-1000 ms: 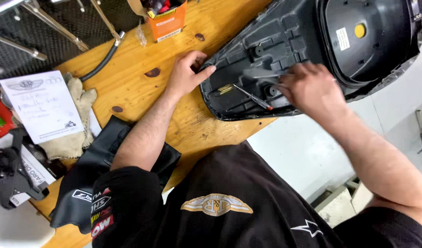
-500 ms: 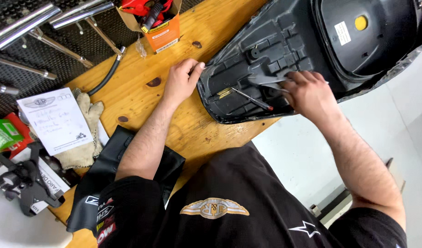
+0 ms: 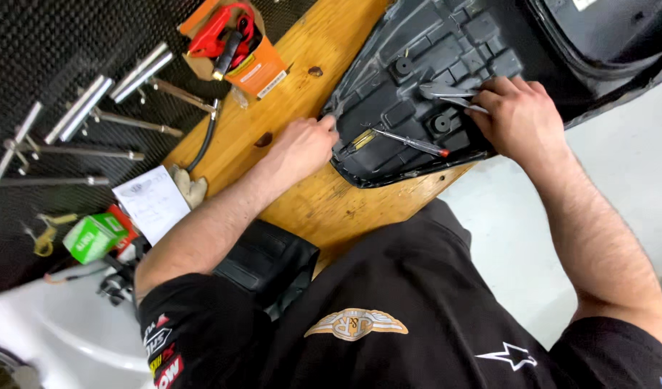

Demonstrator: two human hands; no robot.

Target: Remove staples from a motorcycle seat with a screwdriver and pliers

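Now, compared with the view a second ago, the whole scene sits further toward the upper right of the frame: the seat base (image 3: 446, 79) is closer to the top edge, and more of the dark mesh wall and its metal rods (image 3: 93, 108) shows at upper left. The hands keep the same places on the part.

Left to right: a green box (image 3: 93, 236) lies at the left edge, a white paper sheet (image 3: 152, 204) just beside it, and an orange carton (image 3: 248, 61) holding red tools stands at the upper centre on the wooden bench (image 3: 309, 194).

The left hand (image 3: 302, 148) rests at frame centre, fingers curled, fingertips touching the near edge of the seat base. Whether it pinches anything cannot be told.

The screwdriver (image 3: 410, 142) lies on the ribbed underside of the seat base, between the two hands. Its long axis runs nearly level across the frame, slightly down to the right; the red end points right, the yellowish end points left toward the left hand.

The right hand (image 3: 522, 119), at upper right, is closed around a thin metal tool (image 3: 453, 97), whose tip points left.
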